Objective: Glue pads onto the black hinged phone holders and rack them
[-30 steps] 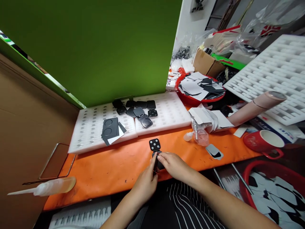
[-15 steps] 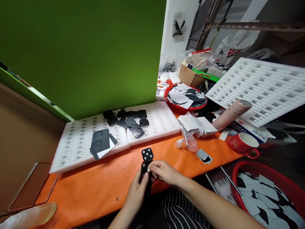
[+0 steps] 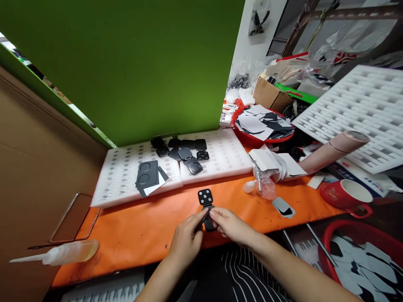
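Low over the front of the orange table, my left hand (image 3: 188, 235) and my right hand (image 3: 231, 224) meet with fingers closed around a small black hinged piece (image 3: 209, 225). A square black plate with several pale round dots (image 3: 205, 196) extends beyond my fingertips, seemingly joined to it. My right thumb and forefinger pinch at its middle, while the left fingers lie along its left side. The fingers hide part of it. Behind, several similar black pieces (image 3: 185, 153), one with a mesh-like oval end (image 3: 193, 166), rest on white foam trays (image 3: 220, 165).
Dark grey sheets with round outlines (image 3: 147, 174) lie on the left tray. A squeeze bottle (image 3: 72, 252) lies at the left. To the right are a small grey-backed sheet (image 3: 283, 207), a red mug (image 3: 344, 197), a pink flask (image 3: 336, 151) and red basins of scraps (image 3: 264, 126).
The view has turned left, so things sit further right. My left fingers have moved up over the black piece. A small white bit at my right fingertips no longer shows.
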{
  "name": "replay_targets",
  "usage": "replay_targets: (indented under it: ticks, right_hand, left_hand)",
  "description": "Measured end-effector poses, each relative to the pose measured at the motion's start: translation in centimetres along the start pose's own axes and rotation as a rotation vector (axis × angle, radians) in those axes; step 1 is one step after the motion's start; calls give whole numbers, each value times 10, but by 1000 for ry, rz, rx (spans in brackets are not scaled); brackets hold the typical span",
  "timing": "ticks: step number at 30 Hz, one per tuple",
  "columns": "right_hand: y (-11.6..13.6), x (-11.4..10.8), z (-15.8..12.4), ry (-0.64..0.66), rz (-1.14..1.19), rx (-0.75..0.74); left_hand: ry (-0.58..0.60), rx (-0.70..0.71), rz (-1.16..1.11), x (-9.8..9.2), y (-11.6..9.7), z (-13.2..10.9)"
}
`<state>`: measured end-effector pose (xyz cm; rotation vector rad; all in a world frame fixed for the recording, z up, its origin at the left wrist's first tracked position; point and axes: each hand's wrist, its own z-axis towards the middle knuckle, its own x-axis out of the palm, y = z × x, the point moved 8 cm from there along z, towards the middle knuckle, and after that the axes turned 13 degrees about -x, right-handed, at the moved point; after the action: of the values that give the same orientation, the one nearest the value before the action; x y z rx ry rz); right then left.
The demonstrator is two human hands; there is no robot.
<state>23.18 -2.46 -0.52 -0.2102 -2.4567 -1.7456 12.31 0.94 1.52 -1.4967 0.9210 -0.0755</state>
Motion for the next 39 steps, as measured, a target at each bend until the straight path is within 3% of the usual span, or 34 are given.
replay_targets:
  ticks: [4, 9, 13, 16, 19, 24, 28, 35, 39]
  right_hand:
    - [-8, 3, -8, 17, 127, 105]
    - [-22, 2, -6, -85, 291, 124]
    - [-29, 4, -4, -111, 423, 113]
    - [-23, 9, -5, -73, 489, 138]
    - [-16, 13, -7, -31, 433, 170]
    - [-13, 18, -7, -7, 268, 158]
    - [-15, 18, -12, -93, 295, 166]
    - [-5, 27, -14, 43, 326, 117]
    - [-4, 29, -15, 16, 366, 135]
  left_hand:
    - [-1, 97, 131, 2, -7, -8]
    - [-52, 136, 198, 5, -12, -10]
    - [-41, -54, -27, 4, 0, 2]
    - [-144, -309, -385, -4, 21, 12]
    - [-221, -408, -604, -9, 31, 15]
    - [-191, -296, -532, -6, 19, 10]
    - [-186, -149, -383, -4, 5, 1]
    - [-281, -334, -553, -11, 16, 4]
    - [-348, -306, -526, -18, 18, 1]
